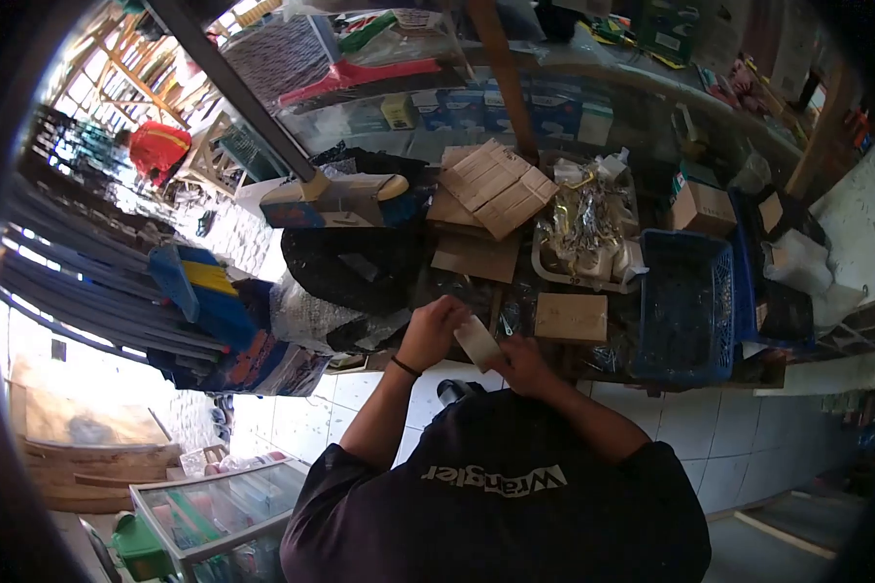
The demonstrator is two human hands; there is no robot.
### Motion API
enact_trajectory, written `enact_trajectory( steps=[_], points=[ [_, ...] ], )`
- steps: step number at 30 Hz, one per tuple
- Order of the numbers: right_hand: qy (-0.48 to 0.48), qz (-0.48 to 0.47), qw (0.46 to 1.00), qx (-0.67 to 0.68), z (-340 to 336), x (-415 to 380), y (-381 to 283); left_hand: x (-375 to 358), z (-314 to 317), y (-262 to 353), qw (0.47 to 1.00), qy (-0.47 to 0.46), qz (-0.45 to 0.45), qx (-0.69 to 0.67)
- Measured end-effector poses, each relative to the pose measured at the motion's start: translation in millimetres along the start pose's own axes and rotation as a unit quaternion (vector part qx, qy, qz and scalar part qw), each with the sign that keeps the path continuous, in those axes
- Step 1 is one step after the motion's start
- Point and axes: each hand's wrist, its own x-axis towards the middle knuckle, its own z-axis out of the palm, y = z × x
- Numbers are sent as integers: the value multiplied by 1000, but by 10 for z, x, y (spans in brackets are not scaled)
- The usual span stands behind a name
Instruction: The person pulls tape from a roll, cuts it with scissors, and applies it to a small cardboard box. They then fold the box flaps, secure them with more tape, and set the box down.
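My left hand [436, 328] pinches one end of a flat, pale rectangular piece [477, 343], and my right hand [521, 365] holds its other end. The piece is tilted in front of my chest, at the near edge of the cluttered counter. Just beyond my right hand lies a small brown cardboard box [572, 317]. Flat pieces of cardboard [496, 189] are stacked farther back. Whether the pale piece is card, tape or something else cannot be made out.
A tray [539, 264] of clear plastic-wrapped parts stands behind the small box. To its right is a blue plastic basket [685, 364]. Grey pipes [87, 301] run along the left. A glass case [253, 500] stands at the lower left.
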Motion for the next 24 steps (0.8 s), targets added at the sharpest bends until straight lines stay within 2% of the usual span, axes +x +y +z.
enact_trajectory(
  steps=[3, 6, 8, 11, 15, 21, 24],
  points=[
    [1, 8, 1000, -13, -103, 42, -163, -70, 75, -37, 999, 37, 8, 29],
    [42, -18, 996, 73, 8, 77, -109, -111, 102, 29, 997, 63, -17, 42],
    [35, -19, 995, 86, 15, 103, -117, -155, 169, -29, 994, 93, -23, 44],
    [25, -19, 995, 96, 1, 137, -165, -197, 209, -62, 995, 81, -52, 27],
    [-10, -27, 992, 123, -34, 210, -212, -217, 222, -140, 995, 90, -40, 33],
    [-22, 14, 995, 97, 31, 265, -214, -268, 245, -239, 993, 85, -54, 56],
    [-34, 13, 987, 156, 104, 290, -223, -312, 203, -225, 993, 65, -68, 70]
  ],
)
